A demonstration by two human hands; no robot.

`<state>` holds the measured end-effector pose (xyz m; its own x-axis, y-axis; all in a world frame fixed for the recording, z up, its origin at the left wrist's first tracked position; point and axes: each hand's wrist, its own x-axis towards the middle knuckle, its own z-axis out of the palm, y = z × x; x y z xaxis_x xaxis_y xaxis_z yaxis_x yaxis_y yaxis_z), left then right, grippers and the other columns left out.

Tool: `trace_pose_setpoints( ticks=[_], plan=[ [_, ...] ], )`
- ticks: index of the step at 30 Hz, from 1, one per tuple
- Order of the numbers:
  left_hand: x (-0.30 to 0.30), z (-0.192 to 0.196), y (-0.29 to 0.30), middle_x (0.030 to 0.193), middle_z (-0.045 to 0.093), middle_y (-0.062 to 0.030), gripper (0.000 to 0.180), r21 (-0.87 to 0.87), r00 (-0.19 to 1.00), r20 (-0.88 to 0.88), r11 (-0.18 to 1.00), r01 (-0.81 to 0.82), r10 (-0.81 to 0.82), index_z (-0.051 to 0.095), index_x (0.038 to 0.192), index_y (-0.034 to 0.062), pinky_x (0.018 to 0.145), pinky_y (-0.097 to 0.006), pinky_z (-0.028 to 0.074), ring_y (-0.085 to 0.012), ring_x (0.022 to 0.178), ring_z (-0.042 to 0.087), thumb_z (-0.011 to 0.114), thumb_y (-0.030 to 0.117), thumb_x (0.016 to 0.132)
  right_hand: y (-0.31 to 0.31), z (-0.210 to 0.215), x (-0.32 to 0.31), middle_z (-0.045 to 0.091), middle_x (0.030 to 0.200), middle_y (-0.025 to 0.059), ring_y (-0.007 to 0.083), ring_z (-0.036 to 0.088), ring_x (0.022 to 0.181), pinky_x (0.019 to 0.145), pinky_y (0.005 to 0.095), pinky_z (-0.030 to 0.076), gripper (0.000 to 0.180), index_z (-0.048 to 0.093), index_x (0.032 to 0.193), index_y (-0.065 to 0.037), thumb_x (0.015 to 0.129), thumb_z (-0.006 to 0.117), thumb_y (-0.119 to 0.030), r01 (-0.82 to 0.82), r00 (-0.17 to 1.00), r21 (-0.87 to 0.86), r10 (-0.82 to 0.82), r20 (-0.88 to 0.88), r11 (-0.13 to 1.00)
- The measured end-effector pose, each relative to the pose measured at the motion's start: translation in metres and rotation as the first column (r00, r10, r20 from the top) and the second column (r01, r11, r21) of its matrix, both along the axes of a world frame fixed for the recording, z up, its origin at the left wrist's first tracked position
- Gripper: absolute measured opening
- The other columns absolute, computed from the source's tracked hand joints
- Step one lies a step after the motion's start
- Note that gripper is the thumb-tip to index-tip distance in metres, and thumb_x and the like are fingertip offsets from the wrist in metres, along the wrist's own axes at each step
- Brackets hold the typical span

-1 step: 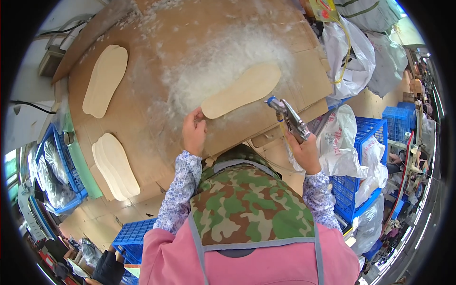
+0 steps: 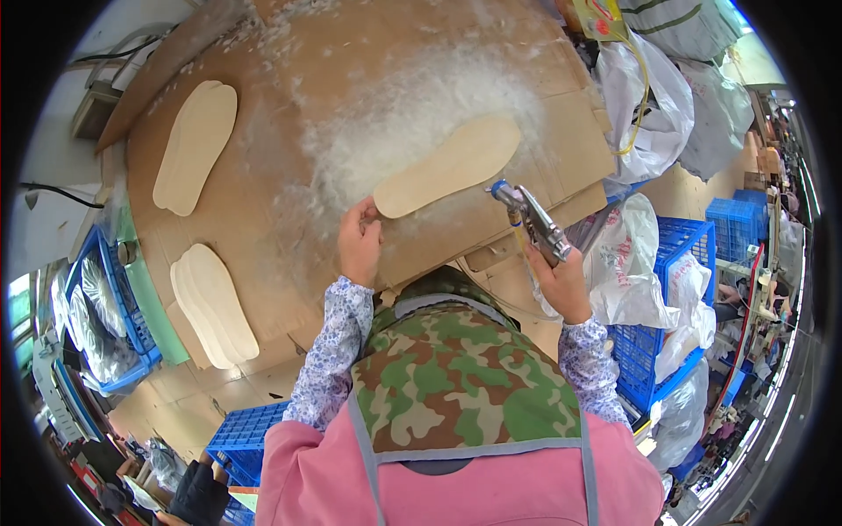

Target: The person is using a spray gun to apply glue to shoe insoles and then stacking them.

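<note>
A pale cream insole (image 2: 452, 167) lies slantwise on the cardboard, over a patch of whitish spray residue (image 2: 412, 114). At its near left end, my left hand (image 2: 360, 243) pinches the edge between curled fingers and thumb. My right hand (image 2: 564, 282) is wrapped round the handle of a metal spray gun (image 2: 544, 223) with a blue tip. The nozzle points toward the insole's right part and stays a short distance off it. A thin hose (image 2: 528, 250) runs at the gun's side. Two overlapping stacks of insoles sit to the left, one farther (image 2: 195, 147), one nearer (image 2: 213, 307).
Brown cardboard (image 2: 289, 237) covers the worktable. Blue plastic crates stand at the right (image 2: 638, 351), lower left (image 2: 248, 434) and left (image 2: 132, 329). White plastic bags (image 2: 645, 114) hang beyond the table's right edge, beside a yellow container (image 2: 601, 19) with tubing.
</note>
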<state>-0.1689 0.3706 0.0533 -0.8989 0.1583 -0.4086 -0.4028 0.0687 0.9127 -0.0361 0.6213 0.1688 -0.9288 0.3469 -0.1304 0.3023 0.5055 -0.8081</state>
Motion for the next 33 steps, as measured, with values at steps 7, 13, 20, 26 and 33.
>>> trace_pose_setpoints(
  ticks=[7,13,20,26,33],
  plan=[
    [0.000,-0.014,-0.008,0.105,0.057,-0.0074,0.043,0.008,0.999,-0.031,0.999,0.031,-0.031,0.051,0.123,0.0005,0.041,-0.018,0.036,-0.0059,0.059,0.047,0.046,-0.001,0.081,-0.030,0.005,-0.001,0.059,0.076,0.0126,0.0211,0.059,0.068,0.063,0.0289,0.046,0.028,0.054,0.110,-0.004,0.083,0.060,-0.004,-0.097,0.995,-0.013,0.098,0.027,0.995],
    [-0.001,-0.006,-0.008,0.103,0.056,-0.0092,0.045,0.028,0.999,0.008,0.999,0.032,-0.032,0.047,0.125,0.0012,0.059,-0.024,0.046,-0.0104,0.066,0.052,0.047,-0.003,0.081,-0.056,0.018,-0.009,0.061,0.082,0.0121,0.0219,0.059,0.071,0.066,0.0289,0.046,0.027,0.055,0.109,-0.003,0.083,0.062,-0.004,-0.145,0.987,-0.111,0.151,0.049,0.983],
    [0.000,-0.007,-0.007,0.105,0.055,-0.0102,0.048,0.015,0.999,-0.007,0.999,0.044,-0.044,0.040,0.128,0.0022,0.051,-0.022,0.041,-0.0092,0.062,0.049,0.047,-0.002,0.081,-0.053,0.019,-0.003,0.061,0.088,0.0166,0.0281,0.061,0.078,0.069,0.0322,0.047,0.028,0.055,0.109,-0.004,0.083,0.063,-0.006,-0.204,0.978,-0.074,0.207,0.030,0.976],
    [-0.005,-0.006,0.001,0.094,0.055,-0.0075,0.044,0.006,0.999,0.024,1.000,0.022,-0.022,0.043,0.126,0.0007,0.055,-0.024,0.044,-0.0102,0.063,0.050,0.048,-0.001,0.082,-0.008,0.012,0.001,0.059,0.076,0.0144,0.0272,0.058,0.065,0.061,0.0310,0.046,0.027,0.055,0.108,-0.004,0.082,0.062,-0.005,-0.048,0.997,0.055,0.045,0.057,0.997],
    [-0.020,-0.015,0.012,0.089,0.055,-0.0069,0.035,-0.131,0.987,-0.098,0.985,0.112,-0.126,0.048,0.114,-0.0016,0.056,-0.024,0.044,-0.0123,0.068,0.052,0.051,0.000,0.079,0.037,0.000,-0.007,0.059,0.069,0.0083,0.0133,0.053,0.059,0.056,0.0279,0.044,0.022,0.055,0.104,0.001,0.084,0.062,-0.006,0.066,0.996,0.094,-0.060,-0.068,0.993]
  ],
)
